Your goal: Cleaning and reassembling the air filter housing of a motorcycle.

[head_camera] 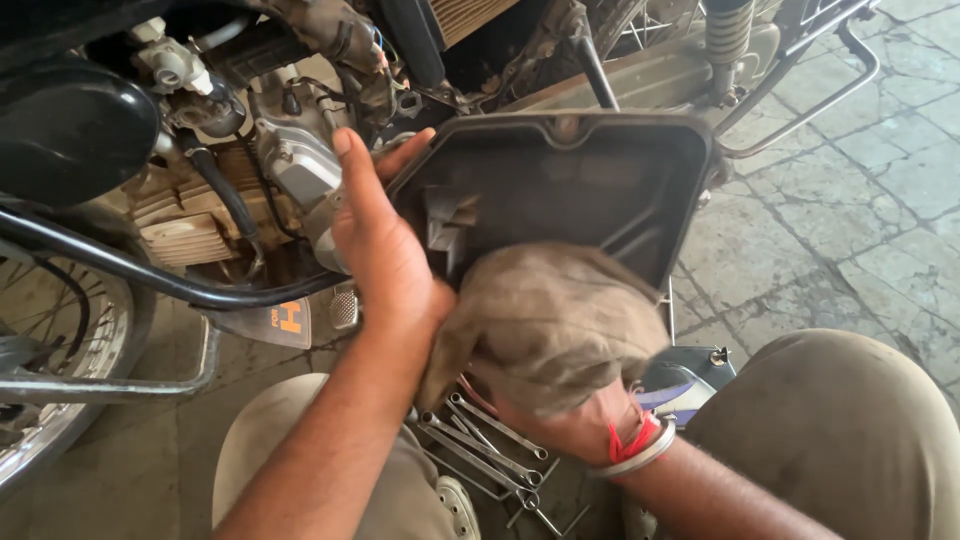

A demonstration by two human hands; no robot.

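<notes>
Black plastic box-shaped cover [560,190] is gripped at its edge by the left hand [385,250]; the right hand [570,420] clutches a brown rag [550,320] inside it; grime remains; steel spanners [480,450] lie below.

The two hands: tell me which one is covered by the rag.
The right hand, wearing the red thread and metal bangle, is under the brown rag; the bare left hand grips the black cover.

**Black cover and rag**

We see a black plastic cover [560,180], a shallow tray with rounded corners, tilted up with its dusty hollow side facing us. A crumpled grey-brown rag [545,320] presses against its lower inner edge, bunched into a thick wad.
</notes>
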